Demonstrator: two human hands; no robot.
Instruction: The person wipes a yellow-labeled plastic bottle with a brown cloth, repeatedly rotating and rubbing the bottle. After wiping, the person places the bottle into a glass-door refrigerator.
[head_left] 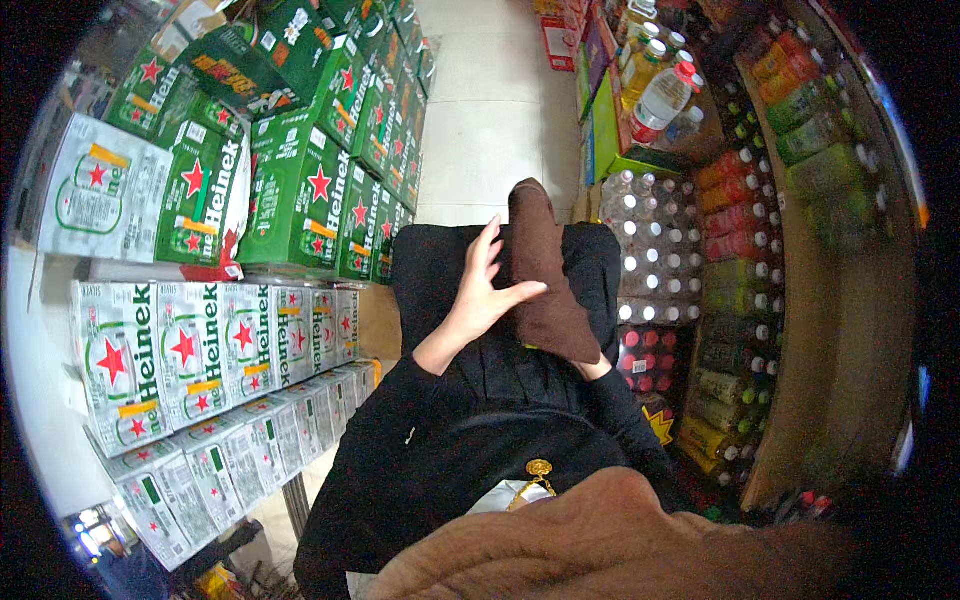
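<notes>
A long brown sock [541, 265] is pulled over my right hand [590, 368], covering it down to the wrist. The fingers inside it are hidden; the toe end points away from me, over my lap. To the left of the sock is my left hand [485, 287], bare, with its fingers apart. Its thumb reaches across to the sock's near side and seems to touch it, while the other fingers stand off the fabric. Both hands are above the black clothing [440, 260] on my lap.
On the left rise stacks of green beer cartons [300, 190] and silver-white beer cartons [180, 350]. To the right are shrink-wrapped bottles with white caps [655, 250], a red-capped clear jug [662, 105] and shelves of coloured drinks [735, 190]. A pale tiled floor [485, 110] runs ahead between them.
</notes>
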